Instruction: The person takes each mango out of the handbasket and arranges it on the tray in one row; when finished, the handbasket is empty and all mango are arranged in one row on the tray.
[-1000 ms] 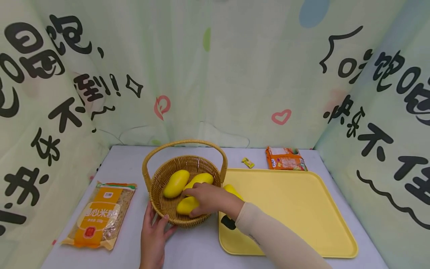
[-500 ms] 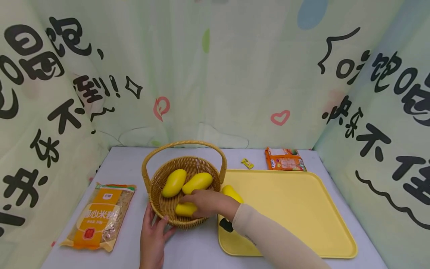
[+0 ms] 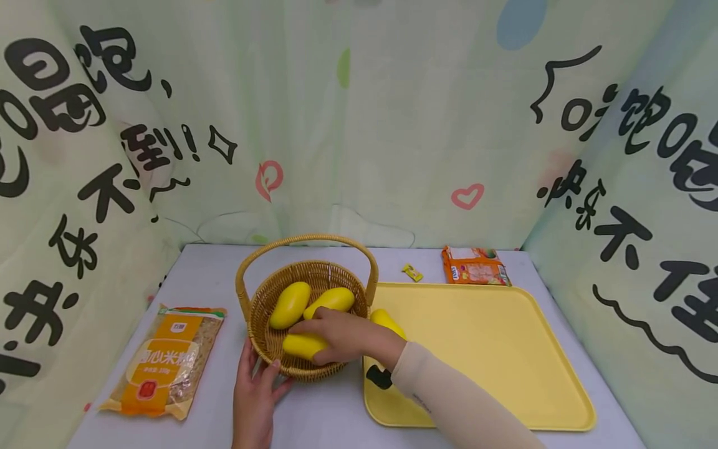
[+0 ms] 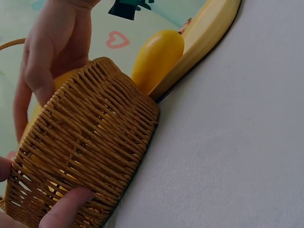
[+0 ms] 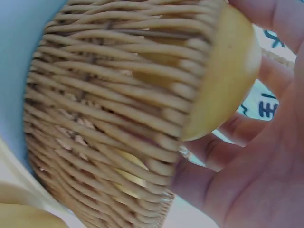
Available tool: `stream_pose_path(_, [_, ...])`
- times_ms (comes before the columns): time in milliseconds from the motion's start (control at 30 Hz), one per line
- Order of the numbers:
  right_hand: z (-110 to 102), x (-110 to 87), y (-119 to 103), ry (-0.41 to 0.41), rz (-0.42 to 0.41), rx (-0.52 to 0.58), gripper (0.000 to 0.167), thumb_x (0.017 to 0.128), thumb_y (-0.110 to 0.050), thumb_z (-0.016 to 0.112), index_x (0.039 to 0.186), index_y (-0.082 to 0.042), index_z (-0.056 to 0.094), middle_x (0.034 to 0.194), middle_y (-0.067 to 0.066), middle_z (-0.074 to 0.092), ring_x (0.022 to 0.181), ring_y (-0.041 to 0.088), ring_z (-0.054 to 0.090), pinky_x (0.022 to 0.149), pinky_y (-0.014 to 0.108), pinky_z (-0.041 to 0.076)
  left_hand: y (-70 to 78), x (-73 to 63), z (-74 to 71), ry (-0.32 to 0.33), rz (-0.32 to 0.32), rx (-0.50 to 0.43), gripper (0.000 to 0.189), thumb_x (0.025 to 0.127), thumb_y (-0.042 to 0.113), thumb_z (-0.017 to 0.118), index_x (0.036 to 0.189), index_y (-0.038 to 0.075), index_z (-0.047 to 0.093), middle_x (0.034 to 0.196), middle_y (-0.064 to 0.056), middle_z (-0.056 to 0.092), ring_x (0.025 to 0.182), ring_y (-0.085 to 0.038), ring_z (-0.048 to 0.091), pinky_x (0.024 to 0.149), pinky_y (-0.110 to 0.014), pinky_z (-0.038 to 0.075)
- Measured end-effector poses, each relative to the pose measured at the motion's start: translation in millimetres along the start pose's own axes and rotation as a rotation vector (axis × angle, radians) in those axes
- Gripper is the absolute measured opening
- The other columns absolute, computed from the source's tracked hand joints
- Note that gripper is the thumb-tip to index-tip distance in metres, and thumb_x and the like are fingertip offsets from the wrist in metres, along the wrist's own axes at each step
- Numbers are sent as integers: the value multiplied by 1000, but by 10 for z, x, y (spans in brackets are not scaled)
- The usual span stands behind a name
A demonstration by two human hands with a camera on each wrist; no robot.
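Note:
A wicker basket point(image 3: 311, 374) with an arched handle stands left of the middle. Inside lie yellow mangoes, one at the left point(image 3: 290, 305) and one at the back point(image 3: 336, 299). My right hand point(image 3: 342, 333) reaches in over the near rim and grips a third mango point(image 3: 303, 346), fingers on its far side and thumb on its near side. In the right wrist view the woven wall hides part of the fruit. My left hand point(image 3: 255, 393) rests its spread fingers against the outside of the basket; its thumb point(image 4: 69, 206) presses the weave in the left wrist view.
Right of the basket lies a yellow tray point(image 3: 477, 355), bearing another mango point(image 3: 387, 321) and a black item point(image 3: 379, 376) partly behind my sleeve. A grain bag point(image 3: 165, 362) lies left, an orange packet point(image 3: 475, 266) and small yellow sachet point(image 3: 412, 272) at the back.
My right hand's mango has shifted slightly left inside the basket, and the fingers have changed position on it. The left hand and the basket hold nearly the same place.

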State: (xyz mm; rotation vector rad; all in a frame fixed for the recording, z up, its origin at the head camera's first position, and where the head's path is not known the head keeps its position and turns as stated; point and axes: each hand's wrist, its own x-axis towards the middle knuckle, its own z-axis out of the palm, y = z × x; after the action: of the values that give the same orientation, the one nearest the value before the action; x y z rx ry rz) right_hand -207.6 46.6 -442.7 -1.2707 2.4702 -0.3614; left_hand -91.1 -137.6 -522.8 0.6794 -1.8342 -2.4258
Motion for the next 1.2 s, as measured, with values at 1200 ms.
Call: stream_pose_path(1200, [-35,-536,-93,300,126,651,69,95,-36,73,159,-33,48,140,0,64,118,21,62,95,34,54,18,-29,9,0,8,10,84,112,14,49,171,38,-6,180,-6,-5,159,-42,27,104,-54,58])
